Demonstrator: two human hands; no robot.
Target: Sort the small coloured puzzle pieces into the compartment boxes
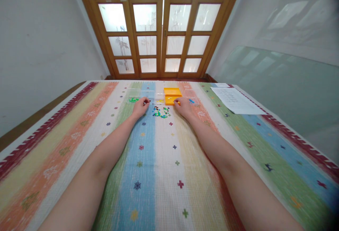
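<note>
My left hand [141, 107] has its fingertips pinched together beside a clear box holding green pieces [133, 100]. Whatever those fingers hold, if anything, is too small to make out. At the right front corner of an open orange box [172, 92], my right hand [183, 107] has thumb and fingers closed; their contents are hidden. A loose pile of tiny mixed pieces [161, 112], mostly green, blue and dark, lies on the cloth between both hands. Yellow pieces [160, 101] sit in a clear container left of the orange box. Blue pieces [191, 101] lie in another clear box behind my right hand.
A striped, patterned tablecloth [164, 167] covers the table. White printed sheets [235, 100] lie at the right far side. Beyond the table stand wood-framed glass doors [161, 30], and a glass panel [280, 83] leans along the right wall.
</note>
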